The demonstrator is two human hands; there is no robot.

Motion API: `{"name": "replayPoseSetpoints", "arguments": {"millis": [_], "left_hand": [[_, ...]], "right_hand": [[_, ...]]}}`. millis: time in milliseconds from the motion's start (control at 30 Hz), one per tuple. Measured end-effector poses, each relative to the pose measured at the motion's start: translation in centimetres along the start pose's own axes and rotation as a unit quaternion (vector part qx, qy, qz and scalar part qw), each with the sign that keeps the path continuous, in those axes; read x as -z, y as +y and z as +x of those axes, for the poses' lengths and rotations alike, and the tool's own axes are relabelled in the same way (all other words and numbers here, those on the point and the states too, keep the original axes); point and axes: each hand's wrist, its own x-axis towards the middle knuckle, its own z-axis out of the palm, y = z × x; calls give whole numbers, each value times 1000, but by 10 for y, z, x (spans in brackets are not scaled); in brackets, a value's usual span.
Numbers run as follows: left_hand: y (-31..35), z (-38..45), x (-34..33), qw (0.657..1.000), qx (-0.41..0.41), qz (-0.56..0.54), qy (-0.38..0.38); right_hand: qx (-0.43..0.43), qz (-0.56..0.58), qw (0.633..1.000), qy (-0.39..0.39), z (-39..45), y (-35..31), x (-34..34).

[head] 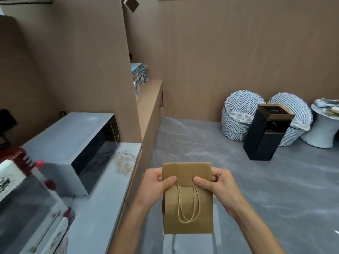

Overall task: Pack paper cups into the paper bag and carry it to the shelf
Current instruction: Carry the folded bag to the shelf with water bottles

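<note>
Paper bag (188, 208) between both hands

Both forearms reach forward from the bottom edge and angle inward toward each other. The left hand (156, 184) and right hand (218, 184) sit level, each closed in a pinch on a folded paper bag (188, 213), thumbs lying on top and pointing inward, fingers curled beneath.

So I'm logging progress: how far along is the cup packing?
Barely begun. Nothing looks done: the paper bag is flat and folded, with no cups in view. In hand: the left hand and right hand pinch its folded top edge. Left: open it, fill it, carry it to the shelf.
</note>
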Motion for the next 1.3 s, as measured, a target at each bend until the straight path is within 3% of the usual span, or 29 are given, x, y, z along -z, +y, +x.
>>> {"name": "replayPoseSetpoints", "arguments": {"millis": [600,933,1300], "left_hand": [[-10,446,-21,996,23,28,76],[-38,636,47,988,25,-12,151],[-72,819,165,955,31,-28,293]], "right_hand": [[-19,16,997,-69,459,27,126],[-25,-9,988,-153,693,43,98],[-40,-56,961,-268,957,71,2]]}}
